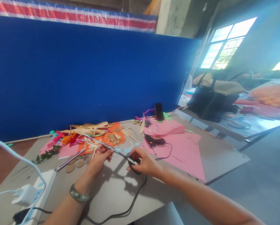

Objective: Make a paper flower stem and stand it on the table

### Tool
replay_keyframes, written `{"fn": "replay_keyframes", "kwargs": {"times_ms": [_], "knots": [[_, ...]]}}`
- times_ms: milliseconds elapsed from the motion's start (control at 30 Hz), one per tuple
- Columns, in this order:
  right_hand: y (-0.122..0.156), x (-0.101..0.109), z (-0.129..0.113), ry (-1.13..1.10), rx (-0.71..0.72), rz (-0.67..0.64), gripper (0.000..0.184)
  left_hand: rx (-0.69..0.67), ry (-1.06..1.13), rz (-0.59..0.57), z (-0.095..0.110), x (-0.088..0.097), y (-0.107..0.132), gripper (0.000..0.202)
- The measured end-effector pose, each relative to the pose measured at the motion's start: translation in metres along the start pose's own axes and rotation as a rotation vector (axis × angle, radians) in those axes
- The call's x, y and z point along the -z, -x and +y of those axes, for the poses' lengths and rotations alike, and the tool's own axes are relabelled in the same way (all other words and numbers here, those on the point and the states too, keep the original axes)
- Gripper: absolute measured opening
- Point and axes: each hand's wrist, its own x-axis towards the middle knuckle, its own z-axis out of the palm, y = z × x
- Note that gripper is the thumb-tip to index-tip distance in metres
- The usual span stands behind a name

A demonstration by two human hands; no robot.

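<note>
Both bare forearms reach forward from below and draw toward each other. The left hand (pixel 99 159) is turned palm inward, wrist slightly bent, its fingers (pixel 107 152) pinched together at the tips. The right hand (pixel 143 162) lies back up just to the right of those fingers, near but not touching, its own fingers curled down and closed.

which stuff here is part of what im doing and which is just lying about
In hand: thin strip in the left hand; scissors in the right hand.
Lying about: pink paper, orange paper, phone, green sprig, card discs, pen, power strip.
</note>
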Motion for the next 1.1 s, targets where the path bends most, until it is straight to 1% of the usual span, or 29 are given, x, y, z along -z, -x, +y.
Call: {"fn": "replay_keyframes", "kwargs": {"times_ms": [167, 333, 433, 533, 633, 700, 833, 1000, 1100], "knots": [[-0.001, 0.004, 0.002, -0.084, -0.052, -0.011, 0.042, -0.022, -0.011, 0.004, 0.002, 0.000, 0.000, 0.030], [0.000, 0.002, 0.010, -0.148, -0.101, -0.024, 0.042, -0.010, -0.011, -0.012, 0.003, 0.000, 0.001, 0.030], [0.001, 0.002, 0.011, -0.114, -0.067, -0.009, 0.040, -0.010, -0.002, -0.020, 0.003, 0.001, 0.001, 0.029], [0.001, 0.003, 0.007, -0.020, 0.012, 0.004, 0.036, -0.015, 0.009, -0.023, 0.002, 0.001, 0.001, 0.028], [0.002, 0.005, 0.000, 0.093, 0.074, 0.000, 0.037, -0.023, -0.008, -0.010, 0.001, 0.001, 0.001, 0.027], [0.001, 0.006, -0.004, 0.131, 0.081, -0.019, 0.038, -0.032, -0.028, -0.003, 0.001, 0.001, 0.001, 0.026], [-0.002, 0.008, -0.006, 0.105, 0.035, -0.049, 0.040, -0.045, -0.032, 0.003, 0.001, 0.003, -0.001, 0.025], [-0.005, 0.010, -0.002, -0.055, -0.052, -0.061, 0.039, -0.032, -0.015, 0.008, 0.001, 0.004, -0.002, 0.027], [-0.004, 0.010, 0.000, -0.092, -0.073, -0.056, 0.036, -0.023, -0.005, 0.009, 0.002, 0.002, 0.000, 0.030]]}}
